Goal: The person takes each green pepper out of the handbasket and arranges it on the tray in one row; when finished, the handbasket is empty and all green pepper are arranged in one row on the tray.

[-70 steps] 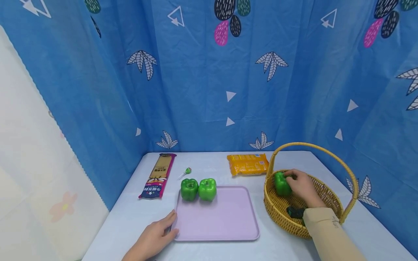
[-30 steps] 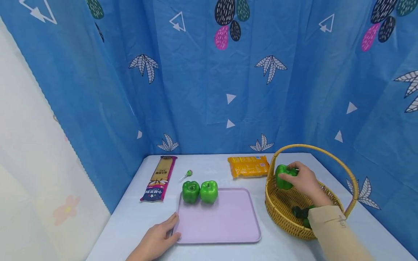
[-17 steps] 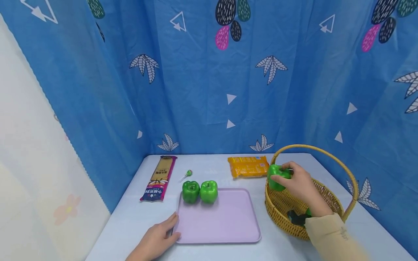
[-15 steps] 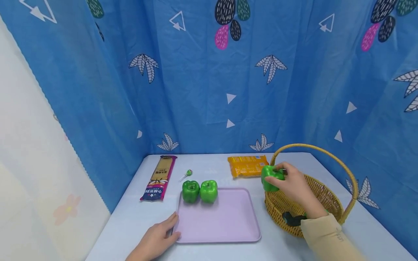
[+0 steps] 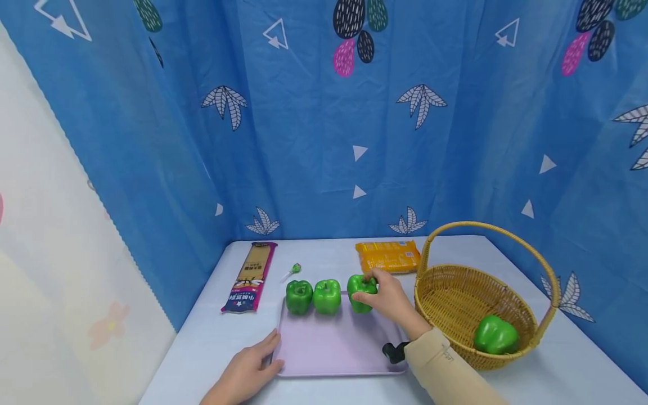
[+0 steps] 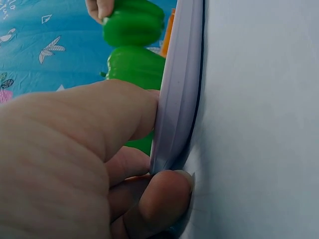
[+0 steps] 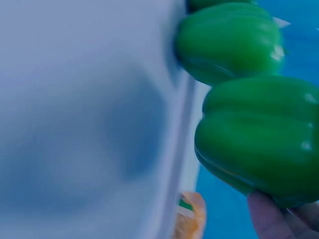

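My right hand (image 5: 387, 295) pinches a green bell pepper (image 5: 360, 288) at the back edge of a lilac tray (image 5: 334, 351). In the right wrist view this bell pepper (image 7: 259, 139) hides most of the fingers; I cannot tell if it touches the tray. Left of it, two more green bell peppers (image 5: 326, 296) stand side by side at the tray's back left. At the front left corner, my left hand (image 5: 245, 365) holds the tray's edge; the left wrist view shows the thumb against the rim (image 6: 177, 99) and bent fingers beside it.
A wicker basket (image 5: 445, 281) with a tall handle stands on the right, one green pepper (image 5: 496, 335) inside. Behind the tray lie an orange packet (image 5: 388, 257) and a lollipop (image 5: 295, 269). A long noodle packet (image 5: 249, 277) lies at left. Blue curtains (image 5: 324, 140) enclose the table.
My right hand has lifted a green pepper out of the basket and carried it left to the tray's back edge. A pepper left in the basket is now in view. The left hand stays put.
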`<state>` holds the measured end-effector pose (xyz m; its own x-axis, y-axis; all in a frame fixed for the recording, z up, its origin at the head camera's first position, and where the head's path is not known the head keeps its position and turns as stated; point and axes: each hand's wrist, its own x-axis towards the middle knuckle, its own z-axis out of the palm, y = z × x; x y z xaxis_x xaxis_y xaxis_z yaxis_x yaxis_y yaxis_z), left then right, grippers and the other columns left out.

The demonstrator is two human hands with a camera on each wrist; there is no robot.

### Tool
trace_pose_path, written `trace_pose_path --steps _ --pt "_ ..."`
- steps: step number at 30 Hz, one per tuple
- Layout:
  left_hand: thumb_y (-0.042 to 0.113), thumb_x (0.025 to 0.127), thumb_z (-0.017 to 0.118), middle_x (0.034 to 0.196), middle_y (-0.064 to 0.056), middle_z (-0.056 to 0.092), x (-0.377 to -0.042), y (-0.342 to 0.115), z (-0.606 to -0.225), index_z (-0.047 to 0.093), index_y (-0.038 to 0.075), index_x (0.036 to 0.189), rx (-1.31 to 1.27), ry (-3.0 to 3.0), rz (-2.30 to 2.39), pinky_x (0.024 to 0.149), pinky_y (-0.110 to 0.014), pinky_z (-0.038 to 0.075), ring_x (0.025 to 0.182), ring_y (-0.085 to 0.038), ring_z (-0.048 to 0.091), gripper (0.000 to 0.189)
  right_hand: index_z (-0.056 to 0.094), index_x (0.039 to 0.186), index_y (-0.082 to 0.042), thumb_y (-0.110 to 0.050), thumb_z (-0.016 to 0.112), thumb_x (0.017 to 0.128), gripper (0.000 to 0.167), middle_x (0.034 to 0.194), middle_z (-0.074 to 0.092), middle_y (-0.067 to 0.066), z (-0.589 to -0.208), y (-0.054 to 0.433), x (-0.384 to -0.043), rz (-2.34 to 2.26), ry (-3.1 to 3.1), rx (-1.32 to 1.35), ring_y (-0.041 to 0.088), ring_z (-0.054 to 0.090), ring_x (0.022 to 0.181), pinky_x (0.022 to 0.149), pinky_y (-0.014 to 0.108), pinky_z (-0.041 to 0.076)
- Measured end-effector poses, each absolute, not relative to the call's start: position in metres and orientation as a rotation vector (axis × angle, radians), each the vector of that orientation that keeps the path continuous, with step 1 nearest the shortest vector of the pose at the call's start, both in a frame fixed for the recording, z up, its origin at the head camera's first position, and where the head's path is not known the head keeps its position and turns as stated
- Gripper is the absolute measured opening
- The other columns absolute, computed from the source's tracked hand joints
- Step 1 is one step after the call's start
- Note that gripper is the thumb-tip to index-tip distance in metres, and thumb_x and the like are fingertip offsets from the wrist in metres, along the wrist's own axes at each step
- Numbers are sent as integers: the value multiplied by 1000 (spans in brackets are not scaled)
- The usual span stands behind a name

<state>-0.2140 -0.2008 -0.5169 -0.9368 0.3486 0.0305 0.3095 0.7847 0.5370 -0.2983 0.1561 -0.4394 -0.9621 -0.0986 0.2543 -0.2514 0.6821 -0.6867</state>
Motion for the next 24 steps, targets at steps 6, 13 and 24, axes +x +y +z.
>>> trace_pose_path --steps 6,13,24 --pt "55 97 63 157 -11 49 -212 -198 -517 54 3 148 549 2893 862 111 -56 46 139 -35 54 73 66 111 -12 -32 91 79 45 119 67 9 -453 145 -308 1167 -2696 254 26 63 107 88 46 57" --pt "54 97 63 157 -11 49 -211 -199 -516 54 4 149 542 2900 838 110 -55 47 138 -35 54 73 67 112 -12 -34 92 78 48 120 66 10 -459 140 -313 1165 -2712 235 26 63 108 89 46 57" --pt "55 97 64 157 -11 49 -213 -200 -515 54 4 148 531 2906 837 110 -55 46 139 -35 53 73 66 114 -12 -34 92 78 50 123 65 12 -463 134 -316 1162 -2710 263 29 63 113 93 50 56"
